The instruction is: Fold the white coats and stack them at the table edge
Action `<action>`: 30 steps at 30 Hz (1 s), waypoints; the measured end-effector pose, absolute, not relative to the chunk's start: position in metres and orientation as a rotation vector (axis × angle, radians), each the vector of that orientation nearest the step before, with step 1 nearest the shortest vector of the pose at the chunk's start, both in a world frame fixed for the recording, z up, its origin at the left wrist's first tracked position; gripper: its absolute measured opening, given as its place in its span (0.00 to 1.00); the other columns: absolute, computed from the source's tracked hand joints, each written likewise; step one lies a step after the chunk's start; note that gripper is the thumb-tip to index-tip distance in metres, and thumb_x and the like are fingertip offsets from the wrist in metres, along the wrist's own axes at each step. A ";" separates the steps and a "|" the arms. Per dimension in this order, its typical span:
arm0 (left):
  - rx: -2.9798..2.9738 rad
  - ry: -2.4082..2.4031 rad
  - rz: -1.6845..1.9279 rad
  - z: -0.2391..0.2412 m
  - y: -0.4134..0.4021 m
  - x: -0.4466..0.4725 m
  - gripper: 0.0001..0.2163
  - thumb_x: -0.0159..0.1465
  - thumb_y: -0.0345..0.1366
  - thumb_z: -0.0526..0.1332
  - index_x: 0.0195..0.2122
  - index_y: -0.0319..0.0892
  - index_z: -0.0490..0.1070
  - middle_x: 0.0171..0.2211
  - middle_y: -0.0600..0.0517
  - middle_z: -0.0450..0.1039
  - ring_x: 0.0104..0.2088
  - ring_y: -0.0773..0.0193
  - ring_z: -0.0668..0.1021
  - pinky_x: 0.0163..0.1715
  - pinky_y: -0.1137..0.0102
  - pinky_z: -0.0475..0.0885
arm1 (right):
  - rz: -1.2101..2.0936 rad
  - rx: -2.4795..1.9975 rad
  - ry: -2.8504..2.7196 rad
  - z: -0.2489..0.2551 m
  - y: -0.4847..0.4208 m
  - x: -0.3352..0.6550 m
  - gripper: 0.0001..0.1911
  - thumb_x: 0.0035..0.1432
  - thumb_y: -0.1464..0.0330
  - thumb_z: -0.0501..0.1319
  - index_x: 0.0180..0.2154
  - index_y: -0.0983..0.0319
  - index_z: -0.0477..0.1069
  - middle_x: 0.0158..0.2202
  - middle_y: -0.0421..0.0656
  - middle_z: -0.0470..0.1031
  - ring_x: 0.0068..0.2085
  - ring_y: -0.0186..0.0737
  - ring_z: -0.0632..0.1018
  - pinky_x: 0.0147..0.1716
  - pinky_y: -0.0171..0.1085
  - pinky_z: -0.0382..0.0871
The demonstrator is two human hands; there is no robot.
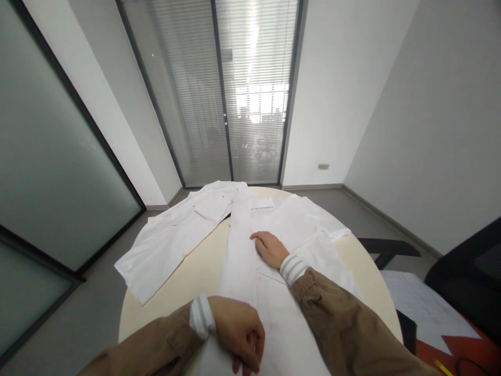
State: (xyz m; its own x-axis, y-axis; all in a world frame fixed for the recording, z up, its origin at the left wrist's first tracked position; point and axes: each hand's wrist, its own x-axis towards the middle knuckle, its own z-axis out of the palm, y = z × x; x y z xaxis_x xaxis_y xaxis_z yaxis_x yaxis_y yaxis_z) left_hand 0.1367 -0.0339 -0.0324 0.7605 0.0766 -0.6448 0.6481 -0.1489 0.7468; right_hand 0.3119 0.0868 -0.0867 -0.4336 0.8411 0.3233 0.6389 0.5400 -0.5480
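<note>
A long white coat (240, 271) with pockets is spread out over a round cream table (176, 290). One side of it, with a sleeve, reaches out to the left, and the other sleeve lies at the right. My right hand (272, 249) rests palm down on the coat's right side, above a pocket, its fingers stretched out. Lower down, near the bottom of the picture, my left hand (239, 331) is closed over the coat, with fingers curled and thumb pressed in. What it pinches, if anything, is hidden.
At the right stand a black chair (465, 282) and an armrest (391, 246) close to the table edge. White papers (422, 303) lie there on something red (469, 352). Behind the table is a glass partition with blinds (258, 130); frosted glass (47, 136) is at the left.
</note>
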 end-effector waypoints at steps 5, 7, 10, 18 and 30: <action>1.627 0.647 -0.167 -0.031 -0.011 0.136 0.07 0.62 0.38 0.63 0.32 0.41 0.69 0.28 0.53 0.77 0.23 0.66 0.78 0.29 0.71 0.74 | 0.366 -1.158 -2.287 -0.092 0.088 0.311 0.16 0.65 0.66 0.55 0.52 0.60 0.72 0.50 0.49 0.76 0.55 0.46 0.73 0.58 0.45 0.62; 1.860 0.900 0.233 -0.034 0.011 0.131 0.06 0.65 0.38 0.59 0.35 0.41 0.70 0.31 0.50 0.78 0.30 0.63 0.79 0.34 0.69 0.75 | 0.358 -1.164 -2.294 -0.094 0.090 0.311 0.18 0.65 0.67 0.55 0.54 0.60 0.71 0.56 0.49 0.73 0.61 0.46 0.69 0.62 0.47 0.58; 2.057 1.462 0.889 -0.049 0.049 0.117 0.08 0.65 0.34 0.57 0.45 0.42 0.70 0.46 0.46 0.75 0.46 0.60 0.77 0.51 0.64 0.71 | 0.404 -1.168 -2.295 -0.093 0.090 0.311 0.19 0.65 0.66 0.54 0.56 0.60 0.70 0.54 0.49 0.75 0.61 0.46 0.69 0.61 0.47 0.60; 2.274 1.963 0.773 -0.097 0.083 0.084 0.20 0.67 0.35 0.56 0.61 0.41 0.63 0.59 0.42 0.68 0.59 0.53 0.69 0.61 0.58 0.62 | 0.392 -1.214 -2.332 -0.089 0.090 0.308 0.23 0.66 0.65 0.53 0.61 0.59 0.65 0.61 0.50 0.69 0.62 0.45 0.67 0.63 0.47 0.58; 2.432 2.062 0.311 -0.093 0.075 0.085 0.22 0.72 0.35 0.45 0.65 0.36 0.60 0.67 0.39 0.57 0.67 0.47 0.59 0.63 0.51 0.56 | 0.250 -1.326 -2.621 -0.063 0.138 0.262 0.30 0.69 0.61 0.49 0.69 0.57 0.52 0.72 0.47 0.47 0.70 0.57 0.50 0.65 0.58 0.49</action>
